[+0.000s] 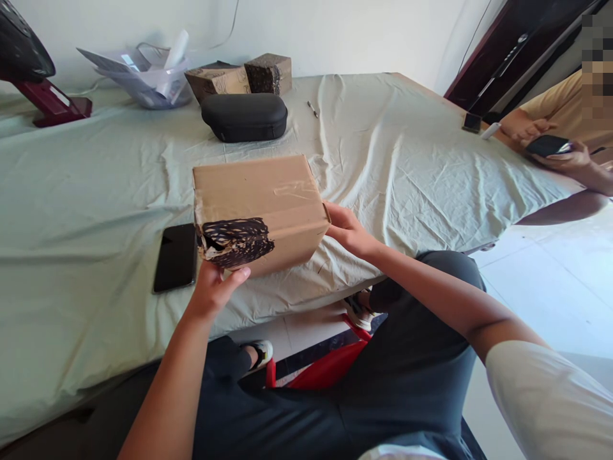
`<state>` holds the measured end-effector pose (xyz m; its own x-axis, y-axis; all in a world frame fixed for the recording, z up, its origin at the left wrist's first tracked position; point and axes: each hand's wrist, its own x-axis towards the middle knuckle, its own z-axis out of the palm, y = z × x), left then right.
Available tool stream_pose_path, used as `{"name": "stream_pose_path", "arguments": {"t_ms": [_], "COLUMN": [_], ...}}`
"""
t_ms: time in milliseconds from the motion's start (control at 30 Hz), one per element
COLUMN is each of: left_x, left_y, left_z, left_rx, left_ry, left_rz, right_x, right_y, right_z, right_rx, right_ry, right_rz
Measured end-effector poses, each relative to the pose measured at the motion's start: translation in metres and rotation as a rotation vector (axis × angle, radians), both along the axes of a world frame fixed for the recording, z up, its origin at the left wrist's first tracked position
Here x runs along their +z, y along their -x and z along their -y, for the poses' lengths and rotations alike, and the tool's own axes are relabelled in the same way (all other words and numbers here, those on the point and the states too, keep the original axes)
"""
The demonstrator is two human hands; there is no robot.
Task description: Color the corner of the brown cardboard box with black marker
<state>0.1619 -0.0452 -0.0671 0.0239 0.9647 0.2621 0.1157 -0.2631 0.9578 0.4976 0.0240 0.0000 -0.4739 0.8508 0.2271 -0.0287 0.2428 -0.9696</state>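
A brown cardboard box (258, 185) with black scribbled marks and a torn front left corner is between my two hands, near the table's front edge. My left hand (218, 286) grips its lower left corner, thumb on the front face and the other fingers hidden behind or under the box. At the right end, my right hand (348, 229) presses against the side, fingers partly hidden by the box. A black smartphone (175, 259) lies on the cloth just left of the box.
Behind the box sit a black hard case (244, 117), two smaller cardboard boxes (271, 69), a clear plastic basket (158, 82) and a pen (313, 109). A dark red stand (60, 105) is far left. At the right, another person holds a dark object (548, 145) beside the cloth-covered table (421, 160).
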Motion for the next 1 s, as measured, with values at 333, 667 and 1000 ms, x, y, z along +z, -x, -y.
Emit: {"name": "stream_pose_path", "arguments": {"t_ms": [333, 667, 1000], "left_x": [0.012, 0.02, -0.001], "left_y": [-0.007, -0.012, 0.001], "left_z": [0.002, 0.003, 0.002], "left_rx": [0.077, 0.095, 0.022], "left_ry": [0.092, 0.092, 0.048], "left_rz": [-0.039, -0.035, 0.031], "right_x": [-0.016, -0.014, -0.011], "right_y": [-0.004, -0.004, -0.004], "right_z": [-0.011, -0.01, -0.008], "right_rx": [0.049, 0.046, 0.006], "right_ry": [-0.04, -0.044, 0.001], "right_rz": [-0.015, 0.008, -0.012]}}
